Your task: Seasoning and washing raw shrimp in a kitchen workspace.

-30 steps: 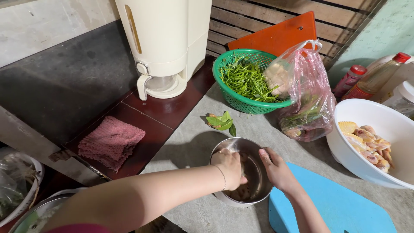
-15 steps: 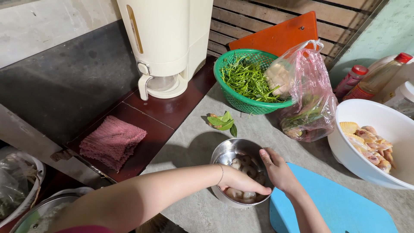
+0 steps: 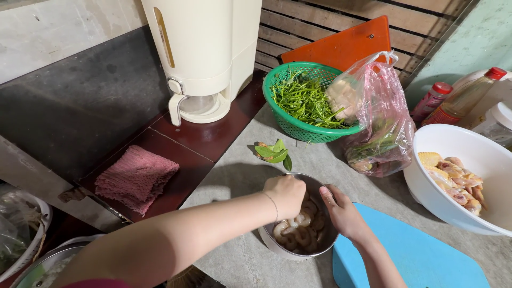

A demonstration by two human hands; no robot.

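left hand [image 3: 288,193]: lower centre, fingers curled into bowl [image 3: 273,246], over shrimp [image 3: 301,229]
right hand [image 3: 344,213]: fingers grasping bowl rim

Two bare forearms come into view from the bottom edge, no sleeves covering either one. The left hand [image 3: 288,193] wears a thin, fine bracelet [image 3: 274,205] looped at the wrist. The right hand [image 3: 342,213] carries no ring, band or watch that shows. Down at the bottom edge, a sliver of pinkish-red garment [image 3: 98,283] peeks in by the left upper arm.
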